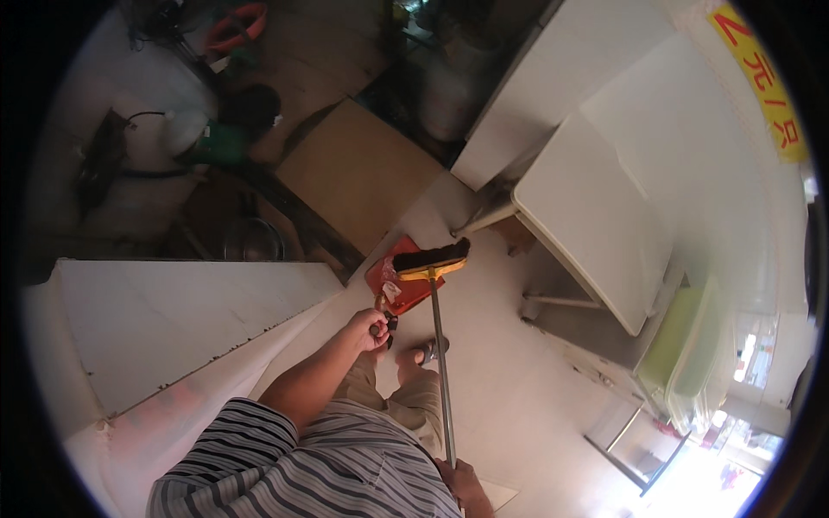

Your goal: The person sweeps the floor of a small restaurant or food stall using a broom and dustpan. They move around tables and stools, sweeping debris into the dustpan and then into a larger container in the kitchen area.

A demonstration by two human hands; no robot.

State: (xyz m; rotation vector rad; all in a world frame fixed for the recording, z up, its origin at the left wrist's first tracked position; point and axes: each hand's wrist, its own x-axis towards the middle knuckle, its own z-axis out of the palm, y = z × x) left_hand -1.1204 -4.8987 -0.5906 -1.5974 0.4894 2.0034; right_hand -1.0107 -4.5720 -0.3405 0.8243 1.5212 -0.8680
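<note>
My left hand point(372, 329) is closed round the upper end of the handle of a red dustpan point(413, 299). Some white, crumpled litter point(391, 291) lies in the pan. A broom point(440, 343) with a metal pole, a yellow head and dark bristles runs from my right side out to the dustpan. My right hand point(461, 478) grips the lower part of the pole in the picture, beside my striped shirt. The bristles overlap the pan in view; whether they touch it I cannot tell.
A white folding table point(583, 213) stands at the right, with a green plastic container point(673, 343) below it in the picture. A white counter point(194, 324) is at the left. Beyond the dustpan lies a brown board point(363, 171). A metal-framed stool point(638, 447) stands at the lower right.
</note>
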